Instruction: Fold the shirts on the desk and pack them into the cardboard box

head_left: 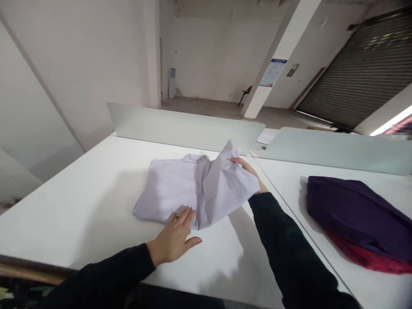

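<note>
A pale lilac striped shirt lies partly folded on the white table, its collar toward the far side. My left hand rests flat on the shirt's near edge, fingers stretched and thumb apart, a ring on one finger. The right side of the shirt is raised off the table in my right hand. That hand grips the cloth from behind, so most of its fingers are hidden by the fabric.
The white table has a seam right of the shirt. Beyond it lie a dark purple garment and a red one. Low frosted dividers stand along the far edge. Farther back are a pillar and a roller shutter.
</note>
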Demonstrator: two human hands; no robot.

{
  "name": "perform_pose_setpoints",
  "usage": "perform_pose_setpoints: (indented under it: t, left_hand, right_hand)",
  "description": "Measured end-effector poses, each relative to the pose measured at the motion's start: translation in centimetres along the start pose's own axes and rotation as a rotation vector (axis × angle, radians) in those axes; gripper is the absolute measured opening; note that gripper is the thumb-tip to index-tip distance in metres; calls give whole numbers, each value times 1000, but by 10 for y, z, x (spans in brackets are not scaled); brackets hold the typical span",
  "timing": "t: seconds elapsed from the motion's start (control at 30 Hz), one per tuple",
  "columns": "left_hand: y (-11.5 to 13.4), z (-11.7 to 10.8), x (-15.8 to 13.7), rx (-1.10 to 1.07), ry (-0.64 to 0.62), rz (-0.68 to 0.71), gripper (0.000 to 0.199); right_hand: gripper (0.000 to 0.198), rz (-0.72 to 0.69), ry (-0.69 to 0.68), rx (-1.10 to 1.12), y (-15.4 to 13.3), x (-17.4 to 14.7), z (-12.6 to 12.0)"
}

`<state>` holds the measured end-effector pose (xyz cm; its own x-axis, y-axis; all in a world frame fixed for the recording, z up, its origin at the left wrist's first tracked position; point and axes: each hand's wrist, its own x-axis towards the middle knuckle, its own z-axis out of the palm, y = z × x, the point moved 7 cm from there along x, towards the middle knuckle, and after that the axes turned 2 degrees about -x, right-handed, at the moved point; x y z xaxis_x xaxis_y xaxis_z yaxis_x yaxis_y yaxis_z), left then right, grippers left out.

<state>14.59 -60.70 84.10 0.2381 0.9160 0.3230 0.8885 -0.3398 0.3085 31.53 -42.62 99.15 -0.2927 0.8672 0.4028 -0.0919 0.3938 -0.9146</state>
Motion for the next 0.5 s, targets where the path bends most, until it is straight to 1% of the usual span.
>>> perform_pose_setpoints:
  t: [0.03, 0.1, 0.17, 0.23, 0.3, 0.33, 0.37, 0.4, 0.43, 0.5]
  left_hand:
    - [-7, -5, -11, -85, 16, -24, 72]
    - [-24, -14, -30, -284, 78, -96, 73]
    - [-45, -20, -44, -528, 163, -180, 77]
    - [-63, -22, -52, -804, 265, -252, 81]
    - [-78, -22, -56, -1059, 374, -303, 81]
    - [-83, -21, -56, -1159, 418, -323, 77]
    - [-87, -21, -56, -1242, 448, -339, 72]
    - [-89, -20, -56, -1312, 470, -352, 66]
    - [-91, -19, -55, -1374, 490, -367, 58]
    - [-95, -19, -53, -1485, 533, -397, 44]
  right_hand:
    - [23, -39, -14, 8, -9, 3, 21]
    - [24, -120, -60, 64, -20, 6, 72]
    - [27, -168, -136, 131, -20, 7, 129]
    - [31, -114, -236, 179, -4, 5, 185]
    - [43, 30, -357, 154, 25, 0, 231]
    - [48, 92, -416, 130, 39, -4, 247]
    - [50, 131, -467, 103, 51, -7, 257]
    - [48, 141, -507, 81, 61, -9, 261]
    - [43, 125, -532, 63, 66, -9, 260]
    - [31, 56, -558, 10, 71, -8, 248]
